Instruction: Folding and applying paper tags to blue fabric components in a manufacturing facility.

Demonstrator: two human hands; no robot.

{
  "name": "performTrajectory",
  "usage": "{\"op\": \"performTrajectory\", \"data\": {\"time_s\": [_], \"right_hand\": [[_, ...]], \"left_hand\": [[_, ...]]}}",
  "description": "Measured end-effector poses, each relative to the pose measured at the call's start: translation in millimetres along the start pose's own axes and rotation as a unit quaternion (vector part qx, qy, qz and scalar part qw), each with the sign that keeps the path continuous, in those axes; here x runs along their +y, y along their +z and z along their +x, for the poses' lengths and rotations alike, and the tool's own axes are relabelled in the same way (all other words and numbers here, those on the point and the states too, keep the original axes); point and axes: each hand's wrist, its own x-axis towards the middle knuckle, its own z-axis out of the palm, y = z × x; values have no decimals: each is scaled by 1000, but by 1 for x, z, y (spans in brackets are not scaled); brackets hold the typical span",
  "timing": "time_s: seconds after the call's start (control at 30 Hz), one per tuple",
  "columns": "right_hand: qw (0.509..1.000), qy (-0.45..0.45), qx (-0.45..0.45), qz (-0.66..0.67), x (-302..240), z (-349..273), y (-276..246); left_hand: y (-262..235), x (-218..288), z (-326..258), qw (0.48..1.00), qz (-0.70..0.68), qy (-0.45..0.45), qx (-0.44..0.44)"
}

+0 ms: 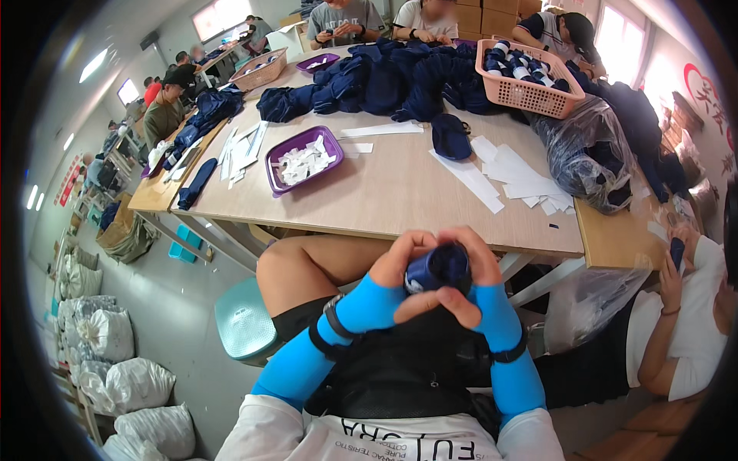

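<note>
Roll (438, 269) of navy cloth sits between my left hand (393, 269) and right hand (481, 265), in front of the table (369, 196). Both hands' fingers curl round it, holding it from either side, thumbs nearest me.

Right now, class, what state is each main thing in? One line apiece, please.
Navy fabric bundle, compact, held up
Left hand, curled around its left side
Right hand, curled around its right side
Front purple basket, holding white slips
Right pink basket, filled with banded bundles
Clear plastic bag, bulging with navy cloth
Navy fabric heap, crumpled
Teal stool, upright
White sacks, bulging
</note>
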Motion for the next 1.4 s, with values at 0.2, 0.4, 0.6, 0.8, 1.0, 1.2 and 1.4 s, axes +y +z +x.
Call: {"op": "performTrajectory", "data": {"time_s": [0.2, 0.4, 0.6, 0.8, 1.0, 1.2, 1.4], "right_hand": [[964, 158, -19, 212, 67, 27, 6], [977, 196, 45, 72, 132, 61, 22], [980, 172, 89, -41, 143, 52, 27], [981, 166, 99, -21, 152, 52, 30], [984, 132, 61, -99, 151, 44, 29], [979, 92, 46, -176, 150, 40, 32], [961, 21, -8, -274, 147, 41, 25]], "left_hand": [[-34, -16, 55, 994, -48, -83, -57], [-81, -65, 83, 963, 270, 15, 14], [-87, -75, 85, 972, 215, -44, 84], [-83, -92, 92, 937, 268, -38, 220], [-83, -113, 97, 892, 313, 71, 319], [-72, -86, 79, 821, 456, 230, 255], [-67, -75, 66, 763, 552, 203, 267]]}}
